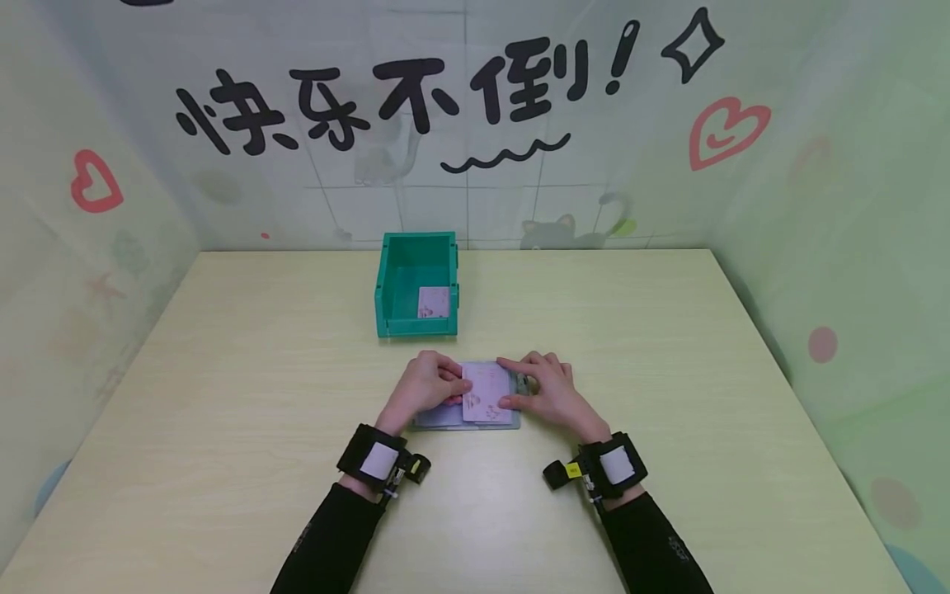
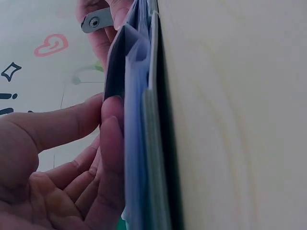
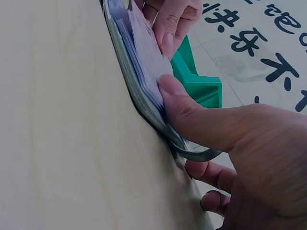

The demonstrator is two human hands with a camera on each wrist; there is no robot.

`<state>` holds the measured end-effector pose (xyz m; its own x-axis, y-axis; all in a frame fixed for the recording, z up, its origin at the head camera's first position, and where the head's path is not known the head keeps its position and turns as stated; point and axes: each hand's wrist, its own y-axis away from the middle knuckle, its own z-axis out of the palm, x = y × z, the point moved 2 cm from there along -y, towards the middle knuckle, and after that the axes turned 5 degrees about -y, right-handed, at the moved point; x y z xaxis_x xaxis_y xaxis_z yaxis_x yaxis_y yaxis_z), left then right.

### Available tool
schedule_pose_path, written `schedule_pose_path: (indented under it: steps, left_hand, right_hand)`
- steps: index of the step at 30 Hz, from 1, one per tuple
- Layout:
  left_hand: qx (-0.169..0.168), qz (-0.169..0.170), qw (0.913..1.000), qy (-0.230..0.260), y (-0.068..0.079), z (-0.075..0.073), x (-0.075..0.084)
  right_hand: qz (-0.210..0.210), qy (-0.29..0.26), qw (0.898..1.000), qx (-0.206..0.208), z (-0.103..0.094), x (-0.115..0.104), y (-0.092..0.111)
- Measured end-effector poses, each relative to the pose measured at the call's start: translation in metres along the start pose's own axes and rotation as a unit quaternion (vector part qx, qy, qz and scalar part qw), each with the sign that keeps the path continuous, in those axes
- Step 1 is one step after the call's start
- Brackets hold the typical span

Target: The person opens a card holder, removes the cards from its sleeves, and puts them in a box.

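A card holder (image 1: 439, 418) with clear sleeves lies spread on the table in front of me. Over its right part is a pink patterned card (image 1: 486, 394). My left hand (image 1: 428, 384) pinches this card's left edge between thumb and fingers; the left wrist view shows a dark fold standing up at those fingertips. My right hand (image 1: 552, 394) holds the right side, thumb on the card and index finger at the top edge. In the right wrist view the right thumb (image 3: 180, 98) presses the stacked sleeves (image 3: 136, 64), its other fingers beyond a strap (image 3: 199, 154).
A green bin (image 1: 417, 327) stands behind the card holder, with another pink card (image 1: 434, 302) inside it. The pale wooden table (image 1: 260, 355) runs back to a printed cloth wall (image 1: 631, 198). A snap strap end (image 2: 96, 21) sticks out beside the right hand.
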<state>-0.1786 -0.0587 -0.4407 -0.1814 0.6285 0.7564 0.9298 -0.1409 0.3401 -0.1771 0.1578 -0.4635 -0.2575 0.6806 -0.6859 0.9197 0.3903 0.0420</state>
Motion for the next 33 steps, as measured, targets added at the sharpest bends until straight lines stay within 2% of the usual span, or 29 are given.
schedule_pose_path:
  steps: [4, 14, 26, 33]
  left_hand:
    - [-0.008, -0.005, 0.9999, 0.013, 0.001, -0.003, -0.001]
    - [-0.055, -0.025, 0.9957, 0.070, 0.002, -0.010, -0.011]
    - [-0.052, -0.018, 0.9961, 0.069, 0.006, -0.028, -0.016]
    - [-0.021, 0.024, 0.9966, 0.076, 0.004, -0.053, -0.010]
  right_hand:
    - [0.000, -0.001, 1.000, 0.001, 0.000, -0.001, 0.000]
    - [0.003, -0.001, 1.000, -0.002, -0.001, -0.001, 0.001]
    - [0.002, -0.004, 1.000, -0.001, -0.001, 0.002, 0.001]
    - [0.000, -0.006, 1.000, 0.000, -0.001, 0.001, 0.000]
